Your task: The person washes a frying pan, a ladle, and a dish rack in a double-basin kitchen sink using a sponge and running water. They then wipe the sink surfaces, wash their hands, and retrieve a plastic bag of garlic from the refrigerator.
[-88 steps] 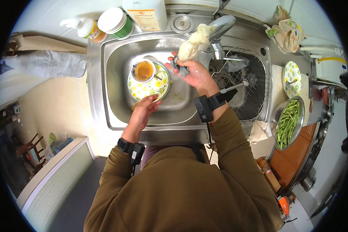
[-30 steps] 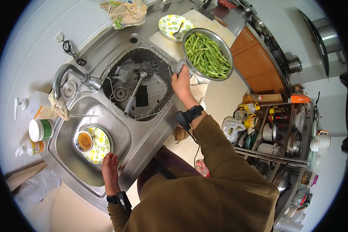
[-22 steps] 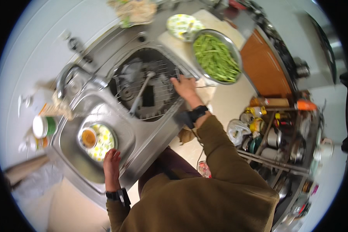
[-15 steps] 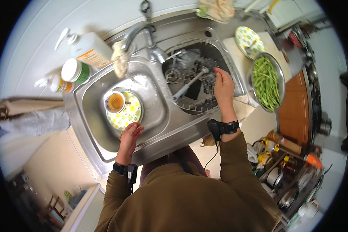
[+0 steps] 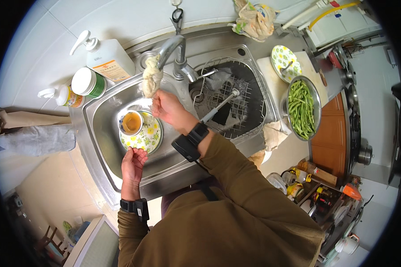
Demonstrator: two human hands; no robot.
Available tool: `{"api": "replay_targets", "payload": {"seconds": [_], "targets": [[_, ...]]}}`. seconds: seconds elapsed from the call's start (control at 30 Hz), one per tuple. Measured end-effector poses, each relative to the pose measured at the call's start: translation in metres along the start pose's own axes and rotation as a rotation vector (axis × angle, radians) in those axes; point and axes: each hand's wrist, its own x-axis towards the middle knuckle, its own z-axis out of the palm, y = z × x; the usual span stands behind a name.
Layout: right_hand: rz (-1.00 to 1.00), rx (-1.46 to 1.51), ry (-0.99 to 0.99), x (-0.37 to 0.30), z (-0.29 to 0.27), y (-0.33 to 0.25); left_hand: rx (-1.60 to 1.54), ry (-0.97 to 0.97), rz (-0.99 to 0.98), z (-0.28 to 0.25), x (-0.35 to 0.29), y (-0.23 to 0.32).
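My left hand (image 5: 133, 165) is at the near edge of a floral plate (image 5: 152, 133) in the left sink basin, its fingers loosely bent and slightly apart. Whether they touch the rim is unclear. On the plate's left side sits a small cup (image 5: 131, 122) with a brownish inside. My right hand (image 5: 169, 109) hovers above the plate's far right, fingers curled in and partly hidden. Its fingertips lie beside the lower end of a pale cloth (image 5: 152, 79) tied on the faucet (image 5: 173, 44); contact cannot be made out.
The right basin holds a wire rack (image 5: 249, 100) with a grey-handled tool (image 5: 218, 106) lying across it. Further right are a metal bowl of green beans (image 5: 303, 109) and another floral plate (image 5: 280, 60). Pump bottle (image 5: 111, 58) and green-white tub (image 5: 89, 82) stand at left.
My right hand has swung left from above the right basin to beside the cloth on the faucet. My left hand has shifted slightly left along the plate's near edge, its fingers more bent.
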Motion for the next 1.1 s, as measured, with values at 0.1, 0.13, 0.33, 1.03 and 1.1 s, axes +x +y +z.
{"api": "replay_targets", "payload": {"seconds": [0.1, 0.13, 0.33, 1.03, 1.1], "targets": [[-0.157, -0.947, 0.428, -0.03, -0.004, -0.015, 0.025, -0.011, 0.033, 0.002, 0.009, 0.007], [-0.349, -1.19, 0.532, -0.043, -0.006, -0.021, 0.038, -0.003, 0.033, 0.003, 0.013, 0.006], [-0.653, -1.256, 0.957, -0.084, -0.022, -0.074, 0.113, 0.011, -0.059, 0.021, 0.034, -0.009], [-0.332, -1.456, 0.725, -0.126, 0.119, -0.034, -0.016, -0.014, -0.093, -0.075, -0.007, 0.043], [-0.264, -1.47, 0.637, -0.11, 0.141, -0.022, -0.006, -0.003, -0.092, -0.091, -0.015, 0.046]]}}
